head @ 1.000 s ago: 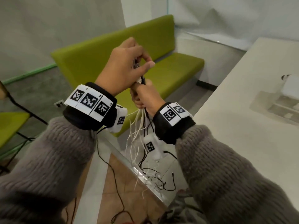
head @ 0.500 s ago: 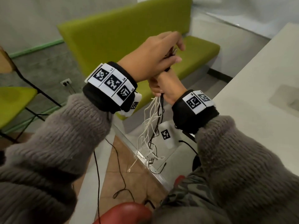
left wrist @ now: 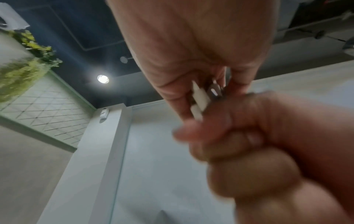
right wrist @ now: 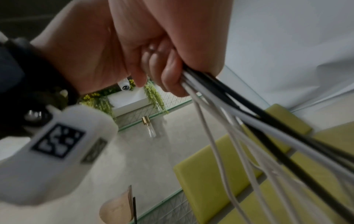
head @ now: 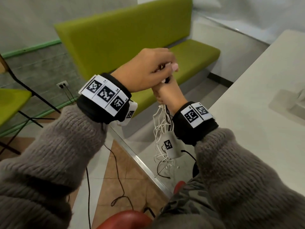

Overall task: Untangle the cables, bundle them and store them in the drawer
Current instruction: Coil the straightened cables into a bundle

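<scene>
The right hand [head: 168, 95] grips a bunch of thin white and black cables [head: 160, 129] hanging loose and tangled below its fist, while the left hand [head: 145, 70] pinches their plug ends [left wrist: 201, 97] just above.

Cable ends [left wrist: 199, 98] hidden within blurred fingers [left wrist: 239, 151]
</scene>
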The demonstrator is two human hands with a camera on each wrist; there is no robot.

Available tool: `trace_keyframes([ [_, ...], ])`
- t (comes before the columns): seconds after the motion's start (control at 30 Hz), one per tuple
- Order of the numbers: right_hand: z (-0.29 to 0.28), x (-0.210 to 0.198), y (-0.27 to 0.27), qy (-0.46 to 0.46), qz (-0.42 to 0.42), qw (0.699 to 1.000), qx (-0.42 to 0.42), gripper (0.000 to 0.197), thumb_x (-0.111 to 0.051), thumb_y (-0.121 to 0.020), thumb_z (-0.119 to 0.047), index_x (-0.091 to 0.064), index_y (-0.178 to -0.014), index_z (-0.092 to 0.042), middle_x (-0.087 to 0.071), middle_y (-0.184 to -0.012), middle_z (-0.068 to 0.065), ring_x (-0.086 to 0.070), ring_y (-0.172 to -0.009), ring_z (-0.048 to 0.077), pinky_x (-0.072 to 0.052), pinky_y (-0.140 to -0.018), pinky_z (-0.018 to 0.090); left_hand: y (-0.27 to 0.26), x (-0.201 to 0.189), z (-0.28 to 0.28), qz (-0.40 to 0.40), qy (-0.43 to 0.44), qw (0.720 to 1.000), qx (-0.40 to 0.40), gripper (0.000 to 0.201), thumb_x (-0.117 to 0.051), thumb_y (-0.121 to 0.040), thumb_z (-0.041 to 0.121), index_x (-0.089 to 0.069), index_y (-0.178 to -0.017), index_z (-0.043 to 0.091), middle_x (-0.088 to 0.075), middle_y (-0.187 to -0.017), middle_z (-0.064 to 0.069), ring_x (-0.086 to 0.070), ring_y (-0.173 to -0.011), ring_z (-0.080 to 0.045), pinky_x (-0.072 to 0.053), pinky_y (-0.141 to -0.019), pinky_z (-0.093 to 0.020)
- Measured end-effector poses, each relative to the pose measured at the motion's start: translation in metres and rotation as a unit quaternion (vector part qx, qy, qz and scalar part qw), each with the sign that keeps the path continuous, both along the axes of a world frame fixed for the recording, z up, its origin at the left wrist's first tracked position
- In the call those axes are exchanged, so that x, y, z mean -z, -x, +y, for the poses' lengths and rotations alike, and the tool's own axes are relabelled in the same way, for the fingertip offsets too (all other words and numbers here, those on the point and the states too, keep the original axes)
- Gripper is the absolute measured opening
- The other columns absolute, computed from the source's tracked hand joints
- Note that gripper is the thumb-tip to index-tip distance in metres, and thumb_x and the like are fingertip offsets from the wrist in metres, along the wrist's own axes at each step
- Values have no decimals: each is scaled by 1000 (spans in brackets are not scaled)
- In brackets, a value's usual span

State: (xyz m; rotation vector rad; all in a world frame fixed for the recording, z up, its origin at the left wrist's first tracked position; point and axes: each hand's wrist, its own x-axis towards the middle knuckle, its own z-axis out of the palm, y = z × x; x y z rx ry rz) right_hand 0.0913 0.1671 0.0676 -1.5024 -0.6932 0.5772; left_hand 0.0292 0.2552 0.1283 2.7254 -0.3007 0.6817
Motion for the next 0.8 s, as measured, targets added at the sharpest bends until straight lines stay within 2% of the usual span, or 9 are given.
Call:
trace_keyframes([
  [0.1, 2, 4, 2, 10, 25, 1000, 2, 34, -65, -85, -1, -44, -66, -22, -42, -32, -19, -41, -29, -1, -27, -34, 10, -1, -13, 3, -37, 64, 995, -65, 39, -38, -99, 38, -62, -110, 9, -65, -105, -4, -59, -93, -12, -44, -77, -18],
  [0.2, 4, 1, 5, 6, -1, 1000, 3, 34, -56, -84, 9, -43, -68, -19, -42, -35, -16, -39, -29, 0, -25, -36, 10, -8, -8, -4, 115, 53, 982, -139, 43, -36, -98, 43, -62, -109, 12, -65, -103, -6, -60, -95, -18, -46, -81, -29],
  [0.27, 6, 0, 7, 14, -47, 999, 5, 30, -44, -85, 13, -43, -73, -14, -41, -46, -6, -35, -29, 0, -25, -37, 15, -12, 0, -12, 163, 48, 975, -144, 37, -38, -98, 35, -68, -98, 13, -68, -97, -6, -62, -91, -20, -48, -79, -32],
  [0.37, 8, -4, 8, 0, -26, 1000, 8, 20, -38, -84, 12, -47, -82, -6, -34, -48, 0, -28, -31, 2, -22, -42, 19, -10, 0, -17, 98, 71, 988, -99, 32, -38, -94, 20, -68, -95, 10, -70, -91, -5, -64, -86, -17, -47, -79, -30],
  [0.47, 5, -8, 8, -20, -1, 1000, -19, 15, -51, -71, 1, -43, -76, -11, -32, -34, -13, -26, -30, 3, -21, -39, 18, -7, -5, -15, 40, 160, 986, -33, 29, -41, -90, 12, -61, -111, 10, -70, -94, -3, -66, -89, -10, -51, -83, -25],
  [0.57, 4, -9, 5, 14, 9, 1000, -23, 37, -63, -76, 4, -35, -64, -16, -34, -31, -16, -31, -28, 2, -24, -36, 16, -9, -17, -9, 13, 88, 995, -39, 33, -43, -96, 35, -61, -116, 16, -67, -108, 3, -62, -100, -4, -50, -90, -31],
  [0.67, 5, -9, 7, 29, -40, 999, -21, 40, -60, -79, 7, -35, -59, -16, -36, -29, -14, -34, -30, 3, -25, -41, 16, -13, -23, -11, 139, -47, 983, -112, 54, -24, -92, 53, -60, -116, 20, -67, -111, -2, -61, -104, -20, -47, -90, -42],
  [0.73, 2, -9, 14, 37, -74, 996, -27, 41, -59, -79, 9, -38, -57, -18, -40, -30, -17, -39, -32, 1, -26, -43, 14, -14, -18, -12, 216, -37, 971, -99, 46, -29, -96, 44, -64, -110, 18, -69, -105, 1, -63, -100, -18, -48, -91, -40],
  [0.8, 2, -9, 17, 10, -48, 998, -28, 38, -58, -77, 13, -39, -58, -15, -39, -31, -16, -37, -31, 0, -26, -39, 13, -10, -18, -11, 223, 16, 972, -77, 39, -32, -100, 35, -65, -112, 17, -69, -106, 5, -63, -101, -13, -48, -92, -37],
])
